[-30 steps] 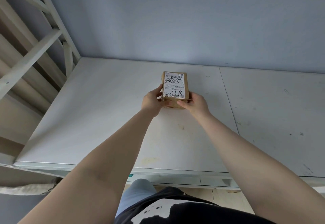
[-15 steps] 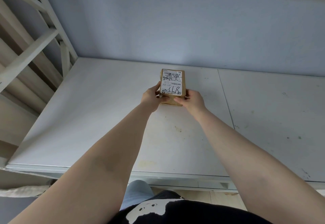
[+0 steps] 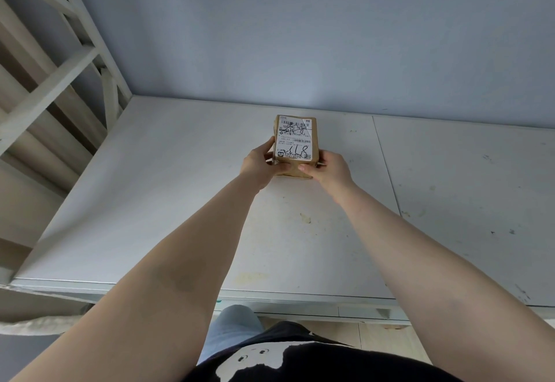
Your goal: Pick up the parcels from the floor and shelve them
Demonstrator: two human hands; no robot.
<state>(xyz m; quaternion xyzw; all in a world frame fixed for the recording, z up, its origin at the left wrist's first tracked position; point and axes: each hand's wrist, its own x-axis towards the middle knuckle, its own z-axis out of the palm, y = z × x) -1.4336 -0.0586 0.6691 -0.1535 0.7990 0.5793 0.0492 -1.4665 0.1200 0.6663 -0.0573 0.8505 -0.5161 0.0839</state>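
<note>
Both hands clasp one small brown parcel [image 3: 295,144] at its near end — the left hand [image 3: 257,165] curled around its left side, the right hand [image 3: 332,168] around its right, thumb across the front edge. The parcel sits label-up over the white shelf [image 3: 168,189], near the blue wall [image 3: 300,39] — slightly farther back than a second ago.
</note>
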